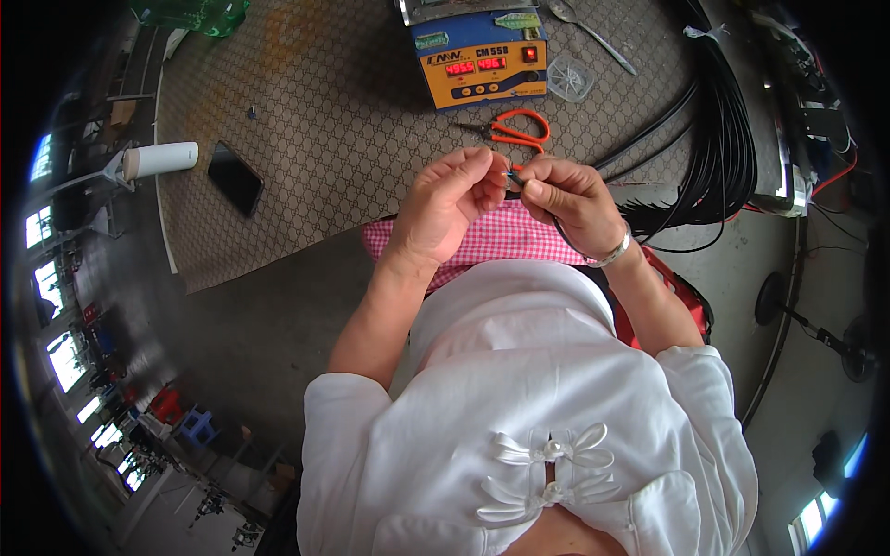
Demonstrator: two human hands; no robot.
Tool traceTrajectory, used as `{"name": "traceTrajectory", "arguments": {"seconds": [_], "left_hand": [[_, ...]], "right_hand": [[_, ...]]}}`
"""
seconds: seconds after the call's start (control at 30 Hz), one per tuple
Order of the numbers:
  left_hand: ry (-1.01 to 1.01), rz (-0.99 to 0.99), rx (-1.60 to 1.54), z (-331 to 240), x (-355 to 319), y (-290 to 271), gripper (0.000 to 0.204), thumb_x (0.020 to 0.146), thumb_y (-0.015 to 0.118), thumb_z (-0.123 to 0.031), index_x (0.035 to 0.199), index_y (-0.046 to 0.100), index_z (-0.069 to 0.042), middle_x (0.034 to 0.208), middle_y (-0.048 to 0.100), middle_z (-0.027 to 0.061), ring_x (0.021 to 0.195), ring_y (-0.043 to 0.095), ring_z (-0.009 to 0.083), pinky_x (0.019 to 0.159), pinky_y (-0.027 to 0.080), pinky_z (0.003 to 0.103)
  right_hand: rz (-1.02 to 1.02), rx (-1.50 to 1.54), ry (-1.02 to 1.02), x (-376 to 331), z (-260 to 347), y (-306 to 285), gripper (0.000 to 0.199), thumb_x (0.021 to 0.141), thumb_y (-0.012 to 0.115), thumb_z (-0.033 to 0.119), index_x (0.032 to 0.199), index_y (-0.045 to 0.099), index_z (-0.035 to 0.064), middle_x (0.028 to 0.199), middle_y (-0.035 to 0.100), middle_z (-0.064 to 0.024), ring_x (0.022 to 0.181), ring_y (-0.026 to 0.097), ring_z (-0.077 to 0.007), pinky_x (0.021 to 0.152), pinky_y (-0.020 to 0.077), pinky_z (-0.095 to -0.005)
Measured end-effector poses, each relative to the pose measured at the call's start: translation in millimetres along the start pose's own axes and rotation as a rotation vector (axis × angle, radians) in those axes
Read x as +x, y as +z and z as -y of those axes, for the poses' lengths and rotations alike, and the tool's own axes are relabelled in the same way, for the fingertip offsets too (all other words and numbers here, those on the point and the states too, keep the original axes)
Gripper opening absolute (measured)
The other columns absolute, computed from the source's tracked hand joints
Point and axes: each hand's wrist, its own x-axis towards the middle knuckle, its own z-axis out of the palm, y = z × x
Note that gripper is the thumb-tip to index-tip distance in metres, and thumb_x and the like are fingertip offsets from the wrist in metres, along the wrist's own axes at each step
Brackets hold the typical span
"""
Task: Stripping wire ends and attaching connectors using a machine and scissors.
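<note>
Over the table's near edge, my right hand (575,199) pinches the end of a thin black cable (516,178) between thumb and fingers. Small coloured wires, at least one blue, show at the cable's tip. My left hand (451,199) is closed at that tip, with thumb and fingertips together on the thin wires; its fingers partly hide them. From under my right hand the cable runs down past the wrist. Just beyond my hands lie scissors (524,130) with orange handles and dark blades pointing left.
A blue and yellow box with a red display (484,69) stands at the back, beside a clear tray of small parts (569,78) and a spoon (593,37). A black cable bundle (728,139) hangs at right. Left are a phone (235,178) and a white cup (162,159).
</note>
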Motion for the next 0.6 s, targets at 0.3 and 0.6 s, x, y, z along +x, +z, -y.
{"name": "traceTrajectory", "arguments": {"seconds": [0.3,0.6], "left_hand": [[-0.066,0.092,-0.101,-2.1,3.6,-1.6,0.016,0.086,0.051,-0.015,0.086,0.058,-0.001,0.074,0.058,0.0057,0.065,0.053,0.0113,0.058,0.041,0.023],[-0.074,0.061,0.107,-14.7,4.7,-1.8,0.014,0.082,0.054,-0.011,0.082,0.060,0.002,0.070,0.058,0.0062,0.062,0.052,0.0116,0.058,0.042,0.023]], "right_hand": [[0.041,0.062,0.067,-0.3,-1.6,-2.1,0.015,0.087,0.054,0.015,0.090,0.058,0.0006,0.064,0.046,0.0042,0.054,0.038,-0.0028,0.047,0.0304,-0.0166],[0.078,0.065,0.089,-1.8,-0.5,-2.1,0.018,0.088,0.053,0.017,0.089,0.058,-0.0003,0.061,0.044,0.0044,0.052,0.035,-0.0029,0.045,0.0280,-0.0173]]}}
